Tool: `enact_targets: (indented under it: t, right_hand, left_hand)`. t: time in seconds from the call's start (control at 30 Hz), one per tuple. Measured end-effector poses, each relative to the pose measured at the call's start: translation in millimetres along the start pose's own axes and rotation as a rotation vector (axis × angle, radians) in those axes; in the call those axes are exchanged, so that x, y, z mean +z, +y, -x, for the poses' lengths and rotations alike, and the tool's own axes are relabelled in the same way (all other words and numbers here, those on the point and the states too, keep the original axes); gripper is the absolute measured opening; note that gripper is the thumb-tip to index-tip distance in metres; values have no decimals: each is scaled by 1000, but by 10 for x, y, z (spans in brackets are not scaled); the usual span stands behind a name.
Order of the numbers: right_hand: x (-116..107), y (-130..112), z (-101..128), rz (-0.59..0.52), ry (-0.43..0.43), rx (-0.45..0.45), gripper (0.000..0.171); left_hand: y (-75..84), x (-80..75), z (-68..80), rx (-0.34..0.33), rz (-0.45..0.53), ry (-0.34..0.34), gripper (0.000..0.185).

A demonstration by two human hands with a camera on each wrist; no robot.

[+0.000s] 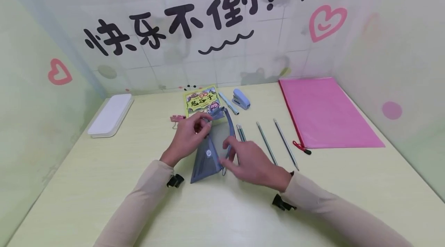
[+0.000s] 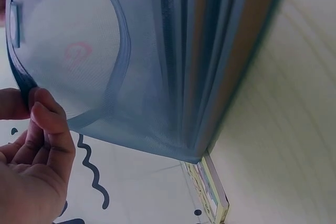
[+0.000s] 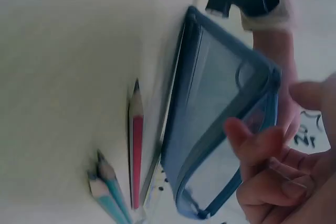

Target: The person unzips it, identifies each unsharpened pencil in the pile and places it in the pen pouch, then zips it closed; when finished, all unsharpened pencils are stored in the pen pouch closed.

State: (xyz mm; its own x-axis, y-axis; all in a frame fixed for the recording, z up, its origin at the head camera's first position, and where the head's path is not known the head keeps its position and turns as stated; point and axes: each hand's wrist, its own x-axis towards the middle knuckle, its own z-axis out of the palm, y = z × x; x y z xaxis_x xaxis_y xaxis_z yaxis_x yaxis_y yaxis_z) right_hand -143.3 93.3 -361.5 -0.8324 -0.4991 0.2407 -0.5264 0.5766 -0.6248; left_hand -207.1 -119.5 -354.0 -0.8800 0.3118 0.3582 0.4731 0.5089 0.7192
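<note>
Head view: a blue-grey translucent mesh zip pouch (image 1: 210,148) stands on the pale yellow-green table (image 1: 222,208), near the centre. The left hand (image 1: 189,135) pinches the far top edge of the pouch with curled fingers. The right hand (image 1: 248,162) rests at the pouch's right edge, fingers partly bent and touching the rim; a full grip cannot be confirmed here. Just beyond the pouch lies a yellow illustrated booklet (image 1: 201,100), with a small pink binder clip (image 1: 177,118) to its left. A pale blue stapler (image 1: 241,98) and a light blue pen (image 1: 228,103) lie right of the booklet. Three slim pencils (image 1: 267,143) lie right of the pouch, apart from one another. A pink flat document folder (image 1: 325,113) occupies the far right; a white oblong case (image 1: 111,114) sits at the far left.

Left wrist view: the left hand (image 2: 31,166) pinches the pouch (image 2: 157,61) rim between thumb and finger. The pouch fills the frame above the hand, and the booklet (image 2: 210,192) shows beneath its lower corner.

Right wrist view: the right hand (image 3: 278,166) has loosely curled fingers at the open pouch (image 3: 220,124) mouth; contact is not clearly visible. A red-bodied pencil (image 3: 135,150) lies just left of the pouch, and two teal pencils (image 3: 107,192) lie nearer the lower edge.
</note>
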Motion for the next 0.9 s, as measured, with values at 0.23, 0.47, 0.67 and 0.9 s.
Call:
enact_targets:
  t: [0.23, 0.47, 0.67, 0.9]
  right_hand:
    - [78, -81, 112, 152, -38, -39, 42]
    - [63, -13, 137, 33, -15, -126, 13]
    - [22, 0, 115, -120, 10, -210, 7]
    - [-18, -72, 63, -131, -23, -248, 10]
  left_hand:
    - [-17, -4, -32, 8, 14, 12, 18]
    - [-51, -14, -43, 1, 18, 31, 17]
    - [53, -38, 100, 8, -42, 0, 15]
    - [350, -88, 708, 234, -319, -154, 15]
